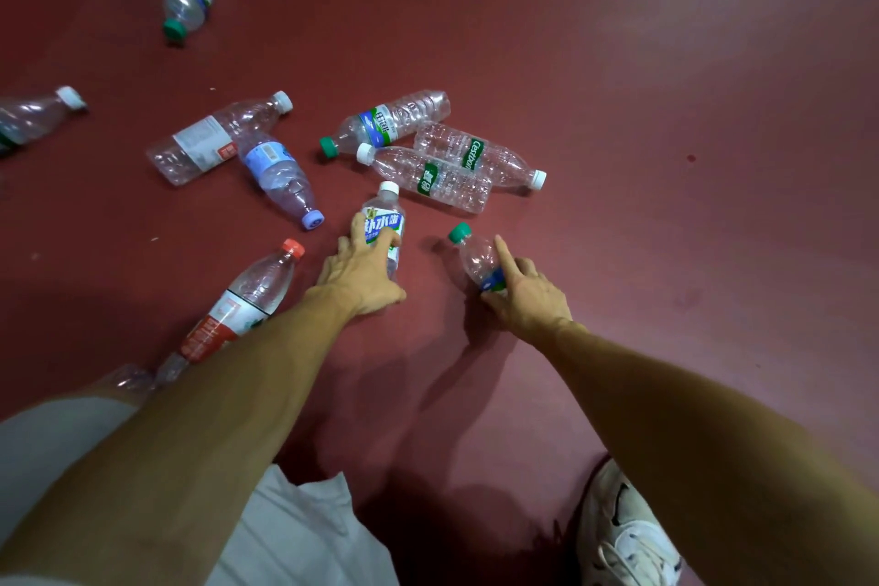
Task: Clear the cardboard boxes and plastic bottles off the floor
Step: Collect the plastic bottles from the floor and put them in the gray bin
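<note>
A dark red floor (618,62), paler and pinkish toward the right, is strewn with clear plastic bottles. The white-capped front bottle (385,224) has a blue, white and green label. The green-capped front bottle (478,259) has a blue and green band. The red-capped bottle (247,300) wears a white and red label, and the lilac-capped bottle (280,178) a pale blue one. The long bottle (209,143) has a white cap and a white label with a red patch. The green-capped back bottle (385,121) shows blue, white and green. The ribbed bottle (428,178) and its neighbour (475,155), both white-capped, carry green labels. At the bottom edge are pale grey shorts (295,533) and a white shoe (623,533) with dark markings.
</note>
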